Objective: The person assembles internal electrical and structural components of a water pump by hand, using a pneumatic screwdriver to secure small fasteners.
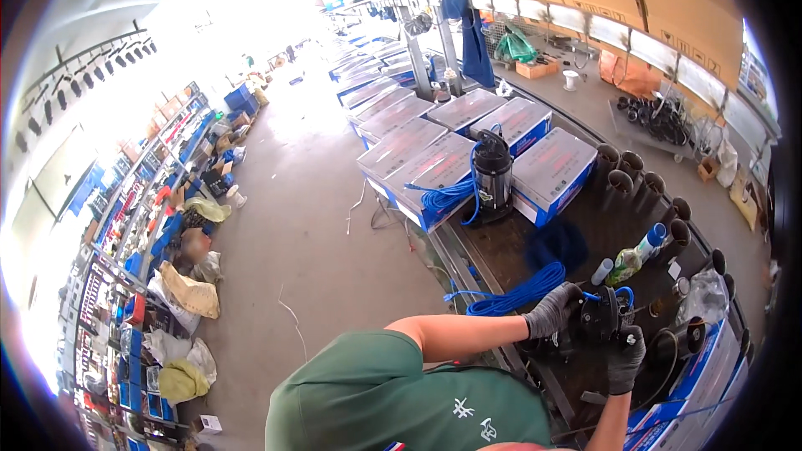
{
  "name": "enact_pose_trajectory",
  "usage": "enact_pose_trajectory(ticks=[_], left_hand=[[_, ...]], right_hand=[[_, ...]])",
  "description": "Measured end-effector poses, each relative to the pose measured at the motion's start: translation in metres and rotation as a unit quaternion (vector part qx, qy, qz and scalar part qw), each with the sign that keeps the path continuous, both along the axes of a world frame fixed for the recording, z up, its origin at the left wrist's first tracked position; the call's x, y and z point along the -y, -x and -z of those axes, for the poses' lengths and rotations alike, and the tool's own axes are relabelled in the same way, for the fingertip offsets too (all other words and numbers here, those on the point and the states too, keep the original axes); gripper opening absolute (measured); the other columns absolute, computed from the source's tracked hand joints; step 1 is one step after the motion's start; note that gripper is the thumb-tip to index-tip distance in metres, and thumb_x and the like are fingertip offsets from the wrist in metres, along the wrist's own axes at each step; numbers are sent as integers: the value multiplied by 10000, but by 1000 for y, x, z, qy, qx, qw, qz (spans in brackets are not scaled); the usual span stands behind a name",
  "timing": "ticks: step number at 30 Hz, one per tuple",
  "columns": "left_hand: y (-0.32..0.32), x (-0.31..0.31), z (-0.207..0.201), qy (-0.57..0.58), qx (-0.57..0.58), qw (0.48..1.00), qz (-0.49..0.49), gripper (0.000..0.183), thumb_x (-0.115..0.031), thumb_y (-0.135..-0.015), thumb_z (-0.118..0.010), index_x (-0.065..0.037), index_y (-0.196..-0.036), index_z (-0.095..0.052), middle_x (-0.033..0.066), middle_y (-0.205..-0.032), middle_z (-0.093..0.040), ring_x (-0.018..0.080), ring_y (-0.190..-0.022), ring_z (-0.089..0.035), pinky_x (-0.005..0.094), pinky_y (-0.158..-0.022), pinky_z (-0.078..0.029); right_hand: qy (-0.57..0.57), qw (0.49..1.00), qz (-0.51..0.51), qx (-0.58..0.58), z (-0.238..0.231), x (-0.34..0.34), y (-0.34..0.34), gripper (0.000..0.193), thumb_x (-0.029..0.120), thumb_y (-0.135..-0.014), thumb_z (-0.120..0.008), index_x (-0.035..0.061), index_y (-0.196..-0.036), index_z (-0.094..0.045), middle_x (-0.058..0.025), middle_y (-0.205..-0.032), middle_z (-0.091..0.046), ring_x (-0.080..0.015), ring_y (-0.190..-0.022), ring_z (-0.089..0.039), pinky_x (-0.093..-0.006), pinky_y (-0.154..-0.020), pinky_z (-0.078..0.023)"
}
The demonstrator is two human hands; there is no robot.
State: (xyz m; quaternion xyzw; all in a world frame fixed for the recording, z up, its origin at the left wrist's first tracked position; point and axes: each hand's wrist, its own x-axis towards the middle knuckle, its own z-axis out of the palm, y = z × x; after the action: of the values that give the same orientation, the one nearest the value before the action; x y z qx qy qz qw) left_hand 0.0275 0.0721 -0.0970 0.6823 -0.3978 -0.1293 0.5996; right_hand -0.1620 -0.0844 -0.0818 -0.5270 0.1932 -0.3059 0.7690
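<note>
A round black pump part (599,315) with a short blue cable loop sits on the dark bench in front of me. My left hand (551,309), in a dark grey glove, closes on its left side with fingers bent. At its lower right is my gloved right hand (625,361), fingers curled beside a small shiny piece; what they pinch is too small to name. Left of the part lies a coil of blue cable (522,291). Farther back, a black and steel submersible pump (494,177) stands upright with blue cable tied at its side.
Grey and blue cartons (551,169) line the bench behind. Several dark cylinders (618,188) stand along the right edge. A blue-capped spray can (651,240) and a green bottle (625,267) stand beyond my hands. Loaded shelves (159,225) run along the left wall.
</note>
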Motion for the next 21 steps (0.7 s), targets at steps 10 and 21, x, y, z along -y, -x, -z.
enact_pose_trajectory(ticks=[10, 21], left_hand=[[-7, -7, -81, 150, 210, 966, 18, 255, 16, -888, -629, -69, -1127, -606, 146, -1020, -600, 356, -952, -592, 432, -839, -498], [-21, 8, -100, 227, 200, 953, 26, 187, 16, -816, -692, -85, -969, -652, 140, -955, -615, 368, -909, -587, 449, -785, -499]], right_hand=[[385, 909, 153, -44, -34, 20, 9, 133, -38, -896, -632, 32, -1010, -625, -12, -948, -604, -123, -890, -565, -274, -829, -470], [576, 776, 252, -42, -6, 66, 9, 235, 141, -1056, -493, 23, -1219, -613, -124, -1088, -672, -263, -974, -630, -327, -869, -495]])
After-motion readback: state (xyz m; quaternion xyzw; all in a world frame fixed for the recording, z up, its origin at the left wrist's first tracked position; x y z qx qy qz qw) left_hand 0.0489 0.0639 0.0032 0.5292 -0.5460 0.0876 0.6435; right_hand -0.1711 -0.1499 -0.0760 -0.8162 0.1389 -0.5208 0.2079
